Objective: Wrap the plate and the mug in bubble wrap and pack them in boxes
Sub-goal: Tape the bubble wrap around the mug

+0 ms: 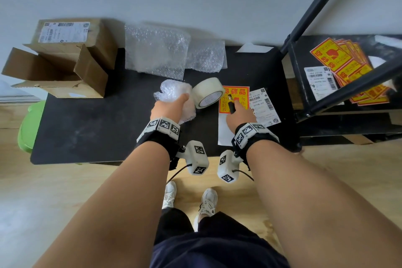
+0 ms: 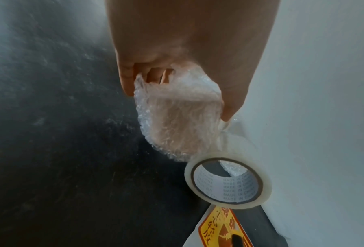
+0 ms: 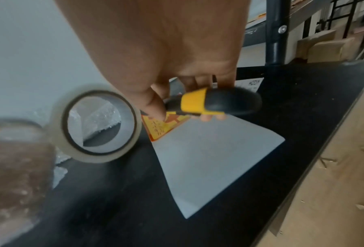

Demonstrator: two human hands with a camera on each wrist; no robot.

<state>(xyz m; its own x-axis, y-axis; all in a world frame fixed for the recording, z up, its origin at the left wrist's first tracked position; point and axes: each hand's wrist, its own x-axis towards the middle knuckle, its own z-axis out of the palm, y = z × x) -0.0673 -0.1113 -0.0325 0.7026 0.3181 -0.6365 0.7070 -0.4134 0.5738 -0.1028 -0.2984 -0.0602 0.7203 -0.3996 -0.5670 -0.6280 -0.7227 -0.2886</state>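
Note:
My left hand point(image 1: 171, 104) grips a bundle of bubble wrap point(image 1: 174, 91) just above the black table point(image 1: 97, 128); what is inside is hidden. In the left wrist view the fingers and thumb curl round the bundle point(image 2: 176, 120). A roll of clear tape point(image 1: 207, 93) tilts right beside it, and a strip of tape seems to run from the roll point(image 3: 98, 123) to the bundle. My right hand point(image 1: 238, 111) holds a yellow and black utility knife point(image 3: 214, 103) just right of the roll, over a red and yellow sticker point(image 1: 236, 93). No plate shows.
An open cardboard box point(image 1: 54, 76) lies at the table's back left, a closed labelled box point(image 1: 71, 32) behind it. Loose bubble wrap sheets point(image 1: 155, 50) lie along the wall. A shipping label point(image 1: 263, 104) lies right of the sticker. A black metal rack point(image 1: 304, 50) with stickers stands on the right.

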